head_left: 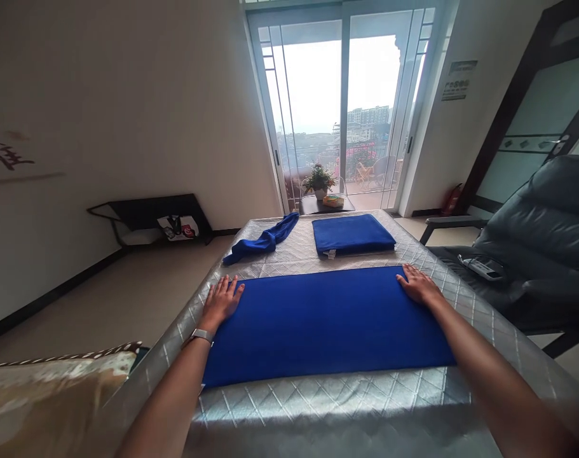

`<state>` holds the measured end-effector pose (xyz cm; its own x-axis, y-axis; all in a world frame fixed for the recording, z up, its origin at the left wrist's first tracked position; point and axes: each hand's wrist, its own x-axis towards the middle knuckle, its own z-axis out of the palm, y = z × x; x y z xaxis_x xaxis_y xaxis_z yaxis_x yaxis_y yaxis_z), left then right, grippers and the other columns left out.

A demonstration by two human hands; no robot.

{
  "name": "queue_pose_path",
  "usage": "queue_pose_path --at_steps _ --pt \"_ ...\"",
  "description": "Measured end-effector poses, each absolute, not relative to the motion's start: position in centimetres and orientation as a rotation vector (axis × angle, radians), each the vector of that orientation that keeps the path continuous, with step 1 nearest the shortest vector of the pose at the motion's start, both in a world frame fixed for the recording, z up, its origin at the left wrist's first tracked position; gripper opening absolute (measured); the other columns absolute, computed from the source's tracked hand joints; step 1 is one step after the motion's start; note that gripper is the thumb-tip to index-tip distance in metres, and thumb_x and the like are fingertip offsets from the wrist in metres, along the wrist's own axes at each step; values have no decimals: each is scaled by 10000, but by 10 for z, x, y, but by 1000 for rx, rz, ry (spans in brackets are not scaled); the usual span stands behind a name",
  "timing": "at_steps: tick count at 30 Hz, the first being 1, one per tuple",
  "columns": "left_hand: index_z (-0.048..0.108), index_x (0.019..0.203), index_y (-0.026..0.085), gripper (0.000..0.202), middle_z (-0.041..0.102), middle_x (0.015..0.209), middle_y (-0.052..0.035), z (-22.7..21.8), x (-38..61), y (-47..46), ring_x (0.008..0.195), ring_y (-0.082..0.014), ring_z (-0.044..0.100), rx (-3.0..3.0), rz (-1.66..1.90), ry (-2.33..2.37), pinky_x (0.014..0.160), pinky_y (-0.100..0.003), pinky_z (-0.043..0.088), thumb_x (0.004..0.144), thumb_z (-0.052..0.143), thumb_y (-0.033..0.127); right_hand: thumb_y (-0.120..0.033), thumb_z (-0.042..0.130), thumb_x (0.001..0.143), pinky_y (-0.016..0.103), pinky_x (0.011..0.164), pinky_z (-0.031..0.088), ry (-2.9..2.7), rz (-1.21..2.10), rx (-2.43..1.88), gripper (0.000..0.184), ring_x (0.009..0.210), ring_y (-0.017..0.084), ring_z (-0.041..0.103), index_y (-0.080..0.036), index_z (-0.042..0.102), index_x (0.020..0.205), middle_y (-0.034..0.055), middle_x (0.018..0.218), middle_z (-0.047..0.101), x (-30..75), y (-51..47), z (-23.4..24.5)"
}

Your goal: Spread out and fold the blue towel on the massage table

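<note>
A blue cloth [327, 324] lies spread flat as a wide rectangle across the quilted silver-grey mattress [289, 401]. On its far left corner rests my left hand [222, 300], palm down with the fingers spread; a watch with a metal-looking band is on that wrist. My right hand [420, 285] presses flat on the far right corner, fingers stretched out. Beyond the cloth, a folded blue cloth [353, 234] with a small white tag lies in a neat stack. To its left is a crumpled, twisted strip of blue cloth [263, 243].
Past the mattress stands a chair [308, 205] bearing a potted plant [320, 181] and a yellow tissue pack [333, 201], before glass sliding doors [313, 95]. A dark recliner [532, 229] with a device [482, 267] is at right. A patterned cushion [55, 394] sits lower left.
</note>
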<state>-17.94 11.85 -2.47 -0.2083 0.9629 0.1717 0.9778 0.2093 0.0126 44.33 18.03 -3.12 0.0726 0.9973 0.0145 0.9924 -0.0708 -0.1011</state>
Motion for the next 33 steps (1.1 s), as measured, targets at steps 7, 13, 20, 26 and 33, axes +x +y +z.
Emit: queue_pose_path --at_steps 7,13,20,26,33 --pt "424 1538 67 639 433 1595 -175 1 -94 122 1519 -282 335 -2264 -294 -2046 1254 -482 251 1035 163 363 -540 170 1009 415 1275 170 -2087 110 -2221 749 1564 231 192 -127 238 1631 103 1698 227 444 181 -30" --pt "291 1614 199 666 301 1668 -96 -22 47 127 1560 -242 225 -2663 -343 -1699 1282 -473 201 1045 196 533 -527 171 1009 407 1274 174 -2071 74 -2223 738 1561 228 205 -132 247 1628 100 1697 234 444 183 -34" --pt "239 1624 143 809 190 1695 -108 -32 47 125 1579 -242 121 -2650 -222 -1933 1297 -465 115 1006 102 646 -533 154 1008 404 1275 169 -2085 90 -2234 757 1566 225 188 -103 244 1625 98 1702 215 443 180 -31" --pt "242 1622 158 807 181 1694 -111 -28 -28 125 1576 -250 137 -2451 -175 -2148 1280 -483 141 1003 137 663 -537 154 1008 408 1276 169 -2085 98 -2235 759 1565 229 192 -108 236 1629 95 1702 218 442 180 -29" --pt "252 1611 98 815 208 1678 -158 -30 -156 108 1562 -295 198 -2040 -131 -2452 1252 -522 217 998 188 632 -542 165 1006 404 1277 162 -2080 99 -2221 754 1564 228 192 -126 245 1630 91 1701 223 444 182 -32"
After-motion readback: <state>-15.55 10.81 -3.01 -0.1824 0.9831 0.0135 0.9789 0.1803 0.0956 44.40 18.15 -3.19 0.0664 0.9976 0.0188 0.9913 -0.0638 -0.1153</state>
